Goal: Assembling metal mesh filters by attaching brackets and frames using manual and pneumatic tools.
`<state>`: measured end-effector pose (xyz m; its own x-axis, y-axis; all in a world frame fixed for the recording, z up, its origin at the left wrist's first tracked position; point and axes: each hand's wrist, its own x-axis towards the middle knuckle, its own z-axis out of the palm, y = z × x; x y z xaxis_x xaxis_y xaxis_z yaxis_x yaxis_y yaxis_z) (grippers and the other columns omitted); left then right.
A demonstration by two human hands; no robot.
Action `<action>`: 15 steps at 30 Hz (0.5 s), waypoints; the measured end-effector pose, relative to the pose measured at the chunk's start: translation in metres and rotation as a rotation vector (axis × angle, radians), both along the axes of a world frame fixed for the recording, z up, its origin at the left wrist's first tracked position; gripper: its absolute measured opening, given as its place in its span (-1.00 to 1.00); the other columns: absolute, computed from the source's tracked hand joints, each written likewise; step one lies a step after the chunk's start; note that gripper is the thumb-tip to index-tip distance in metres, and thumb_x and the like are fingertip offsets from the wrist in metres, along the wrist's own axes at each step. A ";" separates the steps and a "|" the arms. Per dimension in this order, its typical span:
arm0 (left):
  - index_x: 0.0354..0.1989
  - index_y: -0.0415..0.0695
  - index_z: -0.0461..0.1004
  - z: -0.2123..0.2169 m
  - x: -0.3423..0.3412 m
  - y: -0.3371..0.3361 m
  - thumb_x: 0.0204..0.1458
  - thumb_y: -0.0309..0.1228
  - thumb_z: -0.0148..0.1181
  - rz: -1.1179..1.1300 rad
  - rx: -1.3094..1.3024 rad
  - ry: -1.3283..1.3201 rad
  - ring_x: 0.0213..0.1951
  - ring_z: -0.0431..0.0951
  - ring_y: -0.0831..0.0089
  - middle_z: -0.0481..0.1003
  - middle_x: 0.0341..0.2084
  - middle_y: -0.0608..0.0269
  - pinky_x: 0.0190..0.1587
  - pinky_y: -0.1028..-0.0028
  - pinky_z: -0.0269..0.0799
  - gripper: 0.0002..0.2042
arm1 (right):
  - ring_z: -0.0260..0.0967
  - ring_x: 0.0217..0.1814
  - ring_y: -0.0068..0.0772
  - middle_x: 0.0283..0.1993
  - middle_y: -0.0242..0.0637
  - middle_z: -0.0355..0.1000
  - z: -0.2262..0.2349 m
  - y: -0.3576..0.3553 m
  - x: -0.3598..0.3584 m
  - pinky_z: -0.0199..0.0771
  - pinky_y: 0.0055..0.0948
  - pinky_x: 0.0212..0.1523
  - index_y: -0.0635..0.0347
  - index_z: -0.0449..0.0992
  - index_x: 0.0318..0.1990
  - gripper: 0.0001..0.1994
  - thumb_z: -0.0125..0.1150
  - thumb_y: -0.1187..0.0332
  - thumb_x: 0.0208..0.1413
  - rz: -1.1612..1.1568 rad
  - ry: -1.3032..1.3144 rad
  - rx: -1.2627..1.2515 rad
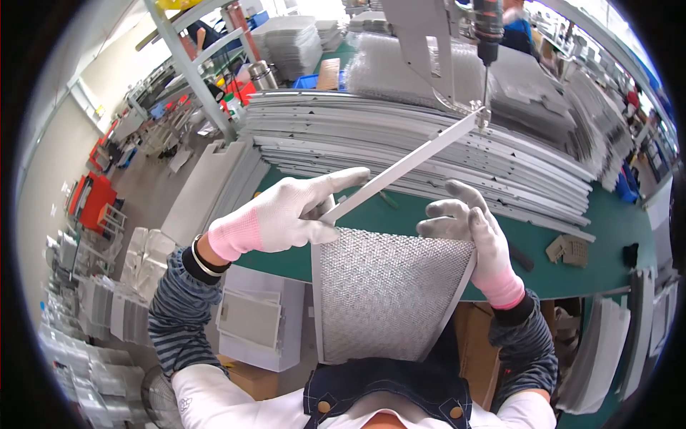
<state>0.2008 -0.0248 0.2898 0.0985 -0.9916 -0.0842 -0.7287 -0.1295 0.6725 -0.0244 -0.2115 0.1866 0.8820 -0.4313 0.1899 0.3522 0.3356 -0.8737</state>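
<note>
A silvery mesh filter panel (389,293) leans against my front, with metal strips along its left and right sides and a bare mesh top edge. My left hand (289,211), in a white glove with a pink cuff, is closed around the lower end of a white metal strip (411,164) at the panel's upper left corner; its index finger stretches along the strip. The strip slants up to the right, its far end at the tip of a machine (484,107). My right hand (475,239), gloved too, is beside the panel's upper right corner with fingers apart and slightly bent.
Long metal frame strips (429,154) lie piled across the green table (407,207). Behind them rise stacks of mesh sheets (407,68). Small beige pieces (568,249) lie at the table's right. A white box (261,314) with framed panels stands below left.
</note>
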 end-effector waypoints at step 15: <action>0.40 -0.11 0.07 -0.009 0.012 0.020 -0.10 -0.64 0.20 0.047 -0.098 0.269 -0.48 0.47 0.60 0.44 -0.56 0.37 -0.30 0.52 0.46 -0.21 | 0.50 -0.04 -0.09 -0.18 -0.13 0.49 -0.010 0.005 0.018 0.50 -0.19 0.01 0.28 0.24 0.22 -0.32 0.16 -0.11 0.16 0.013 0.014 -0.021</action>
